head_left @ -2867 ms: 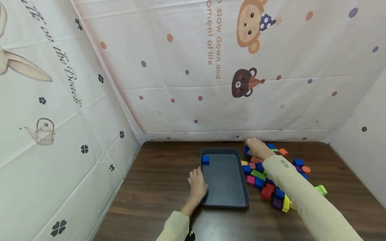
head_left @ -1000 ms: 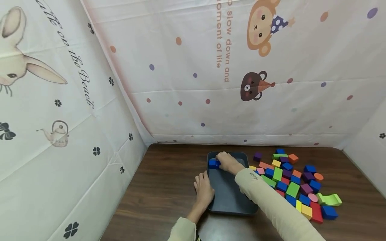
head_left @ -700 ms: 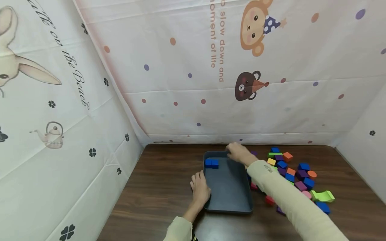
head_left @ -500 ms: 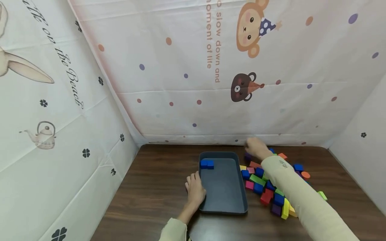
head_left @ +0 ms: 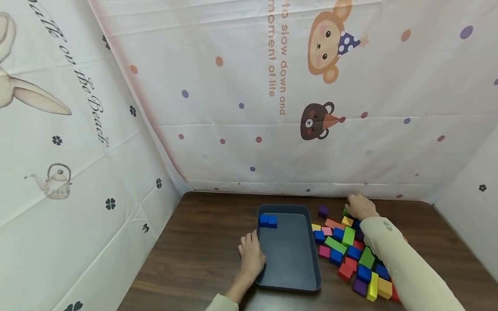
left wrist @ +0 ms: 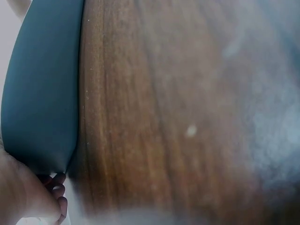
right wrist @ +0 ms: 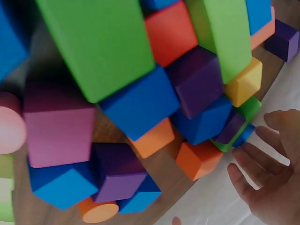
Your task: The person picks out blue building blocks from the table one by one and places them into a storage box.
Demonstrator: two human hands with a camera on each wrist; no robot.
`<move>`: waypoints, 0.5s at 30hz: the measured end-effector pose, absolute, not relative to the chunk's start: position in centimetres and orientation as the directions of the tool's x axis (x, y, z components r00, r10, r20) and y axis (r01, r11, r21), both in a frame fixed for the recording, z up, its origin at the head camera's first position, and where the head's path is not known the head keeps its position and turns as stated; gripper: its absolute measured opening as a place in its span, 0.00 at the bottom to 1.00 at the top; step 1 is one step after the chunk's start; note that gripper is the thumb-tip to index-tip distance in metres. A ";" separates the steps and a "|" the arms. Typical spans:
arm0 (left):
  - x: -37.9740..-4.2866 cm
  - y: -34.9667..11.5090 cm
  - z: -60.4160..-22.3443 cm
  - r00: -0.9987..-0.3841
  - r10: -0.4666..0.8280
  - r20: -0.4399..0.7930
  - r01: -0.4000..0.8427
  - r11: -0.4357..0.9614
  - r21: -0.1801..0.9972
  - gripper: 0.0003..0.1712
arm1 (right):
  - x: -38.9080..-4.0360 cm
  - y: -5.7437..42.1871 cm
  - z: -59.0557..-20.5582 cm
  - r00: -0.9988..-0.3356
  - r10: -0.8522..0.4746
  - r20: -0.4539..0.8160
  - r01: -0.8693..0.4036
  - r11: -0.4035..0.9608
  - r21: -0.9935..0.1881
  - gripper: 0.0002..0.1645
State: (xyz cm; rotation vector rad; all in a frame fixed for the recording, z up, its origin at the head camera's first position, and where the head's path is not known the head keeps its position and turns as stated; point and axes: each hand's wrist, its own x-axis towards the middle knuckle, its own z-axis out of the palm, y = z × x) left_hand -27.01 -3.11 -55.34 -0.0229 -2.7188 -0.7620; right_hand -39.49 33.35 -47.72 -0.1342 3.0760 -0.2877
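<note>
My left hand (head_left: 251, 257) rests against the left side of a dark grey tray (head_left: 289, 268), fingers relaxed along its rim; the left wrist view shows fingertips by the outer wall. Two blue cubes (head_left: 268, 221) sit side by side in the tray's far left corner. At the far edge of a block pile, my right hand (head_left: 362, 207) hovers with fingers spread. In the right wrist view its fingertips are near a mostly hidden blue block (right wrist: 243, 136) and a thin green block (right wrist: 248, 108); whether they touch is unclear. An orange cube (right wrist: 199, 159) lies close by.
Several coloured blocks lie to the tray's right, including a yellow block (head_left: 372, 287), a red block (head_left: 345, 272) and a lone purple cube (head_left: 323, 211). A printed cloth wall (head_left: 233, 164) rises behind the brown wooden table (head_left: 194, 259).
My right hand brought a blue cube into the tray beside the first one, let it go, and moved right to the far side of the pile. My left hand stayed at the tray.
</note>
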 end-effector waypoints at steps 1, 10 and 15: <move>-27.0 -3.1 -55.4 -0.948 -0.073 0.310 0.099 0.857 0.505 0.35 | -39.7 33.5 -47.7 -0.995 -0.090 -0.047 -0.080 0.978 -0.195 0.14; -26.7 -3.0 -55.2 -0.956 -0.069 0.286 0.095 0.848 0.521 0.34 | -41.6 34.2 -48.3 -0.995 -0.055 -0.078 -0.032 0.961 -0.274 0.10; -26.4 -3.2 -55.0 -0.959 -0.069 0.275 0.086 0.854 0.514 0.33 | -41.9 34.1 -49.0 -0.997 -0.019 -0.073 0.004 0.950 -0.312 0.08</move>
